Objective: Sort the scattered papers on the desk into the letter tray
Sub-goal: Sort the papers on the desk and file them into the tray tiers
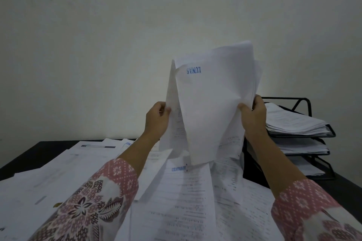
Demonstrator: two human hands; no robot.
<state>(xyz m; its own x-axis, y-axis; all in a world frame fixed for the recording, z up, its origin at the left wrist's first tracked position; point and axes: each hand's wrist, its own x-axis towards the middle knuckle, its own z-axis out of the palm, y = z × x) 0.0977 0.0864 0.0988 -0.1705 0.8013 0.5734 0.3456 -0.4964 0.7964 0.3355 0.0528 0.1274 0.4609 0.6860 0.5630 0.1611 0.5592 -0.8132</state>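
The left hand [157, 118] and right hand [255, 115] are raised above the tabletop [25, 156], holding papers upright in front of a pale wall [98, 35]. The right hand grips a sheaf of papers [213, 92] at its right edge, thumb in front and fingers curled behind. The front page has a blue "LUNAS" stamp that reads upside down. The left hand pinches the left edge of a single sheet [172, 94], which fans away from the sheaf; whether it is fully separate lower down is hard to tell.

Below, scattered papers [186, 201] overlap across most of the dark tabletop, one stamped "APPROVED" [179, 169]. The black letter tray [250, 166] stands to the right, just beside the right forearm. It has three tiers, each holding a stack of pages. Pink patterned sleeves [94, 197] cover both forearms.
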